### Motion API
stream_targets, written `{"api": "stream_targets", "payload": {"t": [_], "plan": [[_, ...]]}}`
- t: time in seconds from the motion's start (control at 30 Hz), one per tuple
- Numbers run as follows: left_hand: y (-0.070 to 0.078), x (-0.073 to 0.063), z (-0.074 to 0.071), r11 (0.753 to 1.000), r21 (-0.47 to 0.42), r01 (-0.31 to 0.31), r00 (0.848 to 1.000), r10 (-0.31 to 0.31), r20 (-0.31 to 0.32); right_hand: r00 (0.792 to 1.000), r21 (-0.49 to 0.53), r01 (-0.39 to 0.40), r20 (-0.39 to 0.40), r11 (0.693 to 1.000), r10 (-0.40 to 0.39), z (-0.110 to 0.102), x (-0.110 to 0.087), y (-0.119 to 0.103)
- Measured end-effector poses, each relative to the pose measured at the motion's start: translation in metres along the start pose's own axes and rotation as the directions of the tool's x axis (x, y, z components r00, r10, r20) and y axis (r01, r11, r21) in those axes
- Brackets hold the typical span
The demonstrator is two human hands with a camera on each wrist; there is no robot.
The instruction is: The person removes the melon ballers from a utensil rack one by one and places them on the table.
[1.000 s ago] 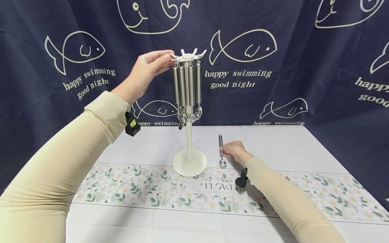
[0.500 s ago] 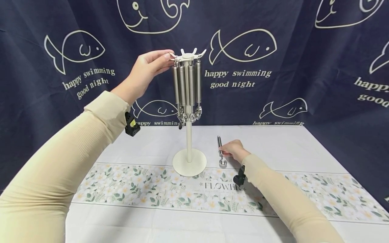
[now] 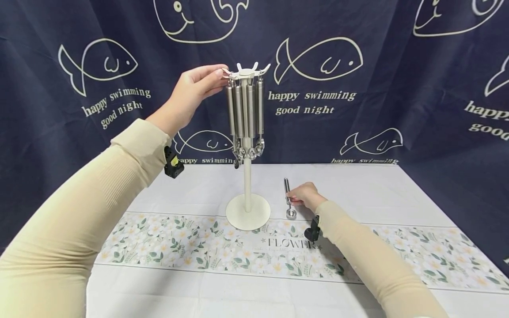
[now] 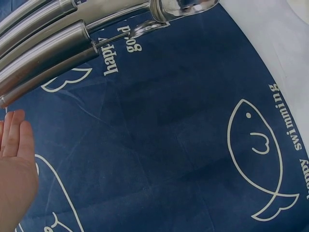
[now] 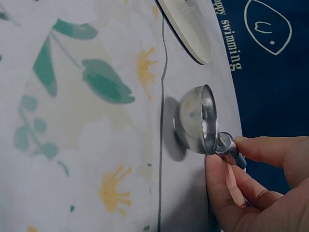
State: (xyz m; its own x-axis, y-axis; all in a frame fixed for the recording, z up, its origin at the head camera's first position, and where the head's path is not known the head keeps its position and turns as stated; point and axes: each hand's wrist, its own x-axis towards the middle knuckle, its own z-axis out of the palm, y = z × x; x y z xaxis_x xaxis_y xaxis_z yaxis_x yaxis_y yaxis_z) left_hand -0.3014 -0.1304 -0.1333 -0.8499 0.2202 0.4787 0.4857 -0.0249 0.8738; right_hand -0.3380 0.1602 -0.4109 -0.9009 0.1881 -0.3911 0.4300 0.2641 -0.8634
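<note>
My right hand [image 3: 305, 195] pinches the handle of a small steel scoop [image 3: 291, 213] low over the table, right of the stand. In the right wrist view the scoop's round bowl [image 5: 195, 118] faces right, and thumb and fingers grip the handle just behind it. My left hand [image 3: 199, 84] holds a hook at the left of the white utensil stand's top [image 3: 246, 74], thumb and index finger at its tip. Several steel-handled utensils [image 3: 249, 110] hang from the stand's hooks, their small ring-like heads downward. In the left wrist view the left fingers [image 4: 13, 135] lie below these handles.
The stand's round white base [image 3: 238, 216] rests on a white tablecloth [image 3: 159, 287] with a floral strip [image 3: 175, 247] running across it. A dark blue curtain [image 3: 389, 101] with fish drawings hangs behind the table.
My right hand has shifted slightly left, and the far end of the scoop's handle has swung a little to the left. The left hand and the stand stay put.
</note>
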Motion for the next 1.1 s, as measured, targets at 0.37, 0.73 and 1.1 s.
{"api": "stream_targets", "payload": {"t": [0.37,0.73,1.1], "plan": [[0.0016,-0.0003,0.0013,1.000,0.013,-0.002,1.000,0.002,-0.002,1.000,-0.038,-0.010,-0.025,0.999,0.009,0.0009,0.0038,0.0012],[0.0024,-0.0014,0.0007,1.000,0.027,0.012,1.000,-0.012,-0.004,1.000,-0.059,-0.006,-0.028,0.998,0.004,0.0013,0.0023,0.0031],[0.0018,-0.0014,0.0012,0.999,0.041,0.007,1.000,-0.007,-0.006,1.000,-0.073,0.002,-0.019,0.997,-0.003,0.0007,0.0006,0.0041]]}}
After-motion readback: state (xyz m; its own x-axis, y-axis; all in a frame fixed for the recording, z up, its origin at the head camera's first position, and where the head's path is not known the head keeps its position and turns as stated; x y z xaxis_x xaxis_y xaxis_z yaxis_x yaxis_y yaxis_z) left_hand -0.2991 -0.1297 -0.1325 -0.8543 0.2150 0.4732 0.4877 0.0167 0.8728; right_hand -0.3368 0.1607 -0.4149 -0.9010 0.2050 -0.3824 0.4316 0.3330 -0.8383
